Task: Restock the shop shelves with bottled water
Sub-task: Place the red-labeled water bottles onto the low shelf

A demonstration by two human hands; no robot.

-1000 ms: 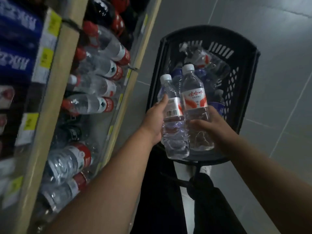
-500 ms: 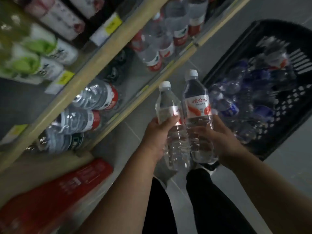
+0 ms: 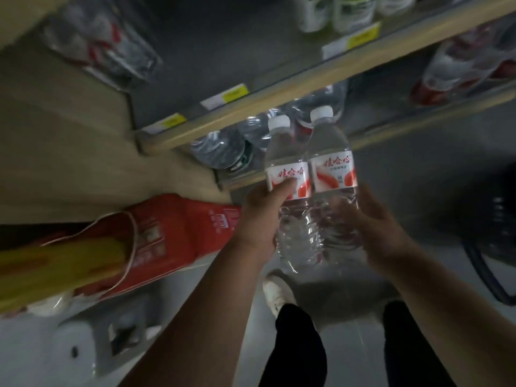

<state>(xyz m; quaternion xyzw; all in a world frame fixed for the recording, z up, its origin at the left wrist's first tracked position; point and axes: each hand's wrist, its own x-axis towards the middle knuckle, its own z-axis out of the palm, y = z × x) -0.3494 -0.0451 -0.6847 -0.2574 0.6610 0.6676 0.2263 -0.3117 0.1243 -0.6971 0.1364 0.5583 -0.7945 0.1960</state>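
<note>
Before the shelf edge (image 3: 251,106), left hand (image 3: 262,219) fingers wrap the ribbed left bottle (image 3: 286,152), right hand (image 3: 377,227) fingers the right bottle (image 3: 329,146).

The person's forearms (image 3: 201,311) are bare from the lower edge of the view to the wrists, and the left hand (image 3: 262,219) and right hand (image 3: 374,227) are bare as well. Plain black trousers (image 3: 296,347) cover both legs, too dark to show detail. One white shoe (image 3: 277,293) shows at the end of the left trouser leg.
</note>
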